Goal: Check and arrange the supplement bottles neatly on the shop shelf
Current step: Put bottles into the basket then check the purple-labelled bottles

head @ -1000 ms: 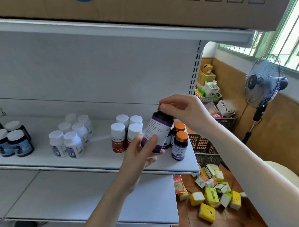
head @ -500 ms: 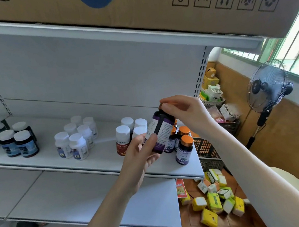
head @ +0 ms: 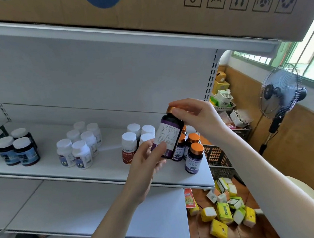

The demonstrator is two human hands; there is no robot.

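A dark purple-labelled bottle with an orange cap is held tilted in front of the white shelf, its white printed panel facing me. My right hand pinches its cap from above. My left hand grips its lower end from below. Behind it, at the shelf's right end, stand matching orange-capped bottles. Left of these are white-capped red-labelled bottles, a group of white bottles, and dark blue-labelled bottles.
A large cardboard box sits on the top shelf overhead. A lower shelf juts out below. To the right, yellow and green cartons lie scattered on the floor near a black crate and a standing fan.
The bottle has been turned in my hands, so its white printed panel now faces me and the orange cap shows. The view has tilted up slightly.
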